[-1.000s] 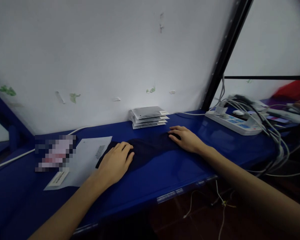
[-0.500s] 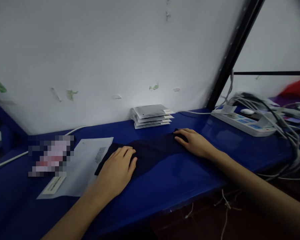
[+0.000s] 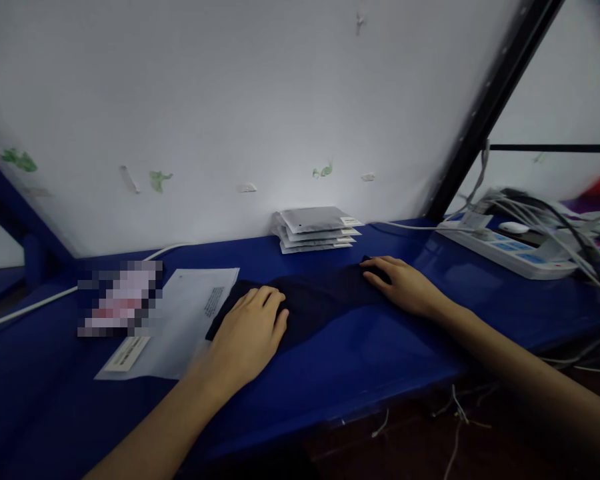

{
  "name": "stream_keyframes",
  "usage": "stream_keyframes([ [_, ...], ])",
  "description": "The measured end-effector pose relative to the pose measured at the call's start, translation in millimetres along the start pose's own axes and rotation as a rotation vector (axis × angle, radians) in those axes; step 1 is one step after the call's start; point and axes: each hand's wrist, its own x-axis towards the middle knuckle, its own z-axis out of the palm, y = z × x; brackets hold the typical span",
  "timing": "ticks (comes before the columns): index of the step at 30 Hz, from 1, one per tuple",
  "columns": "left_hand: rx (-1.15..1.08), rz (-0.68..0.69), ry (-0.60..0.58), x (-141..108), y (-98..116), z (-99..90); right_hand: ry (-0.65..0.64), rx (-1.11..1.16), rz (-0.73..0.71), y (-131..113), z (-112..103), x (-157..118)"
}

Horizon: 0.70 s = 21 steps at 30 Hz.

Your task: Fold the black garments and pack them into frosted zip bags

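Dark cloth (image 3: 325,297), one: on blue table (image 3: 360,360), under your left hand (image 3: 250,327), running to right fingertips. Since one second ago: cloth spread between hands as before; tip now shows past right fingers.
Left hand: palm down, fingers loosely bent, thumb apart.
Right hand (image 3: 405,283): low, wrist near table, thumb and fingers slightly parted at cloth end; pinch or mere touch, either hand: cannot tell.
Pale pouch (image 3: 180,313): left of left hand.
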Motion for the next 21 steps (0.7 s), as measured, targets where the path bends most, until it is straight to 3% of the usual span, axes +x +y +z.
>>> stream_keyframes([
  [21, 0.005, 0.020, 0.008, 0.0, -0.9, 1.4, -0.023, -0.019, -0.004, -0.1, -3.5, -0.5],
])
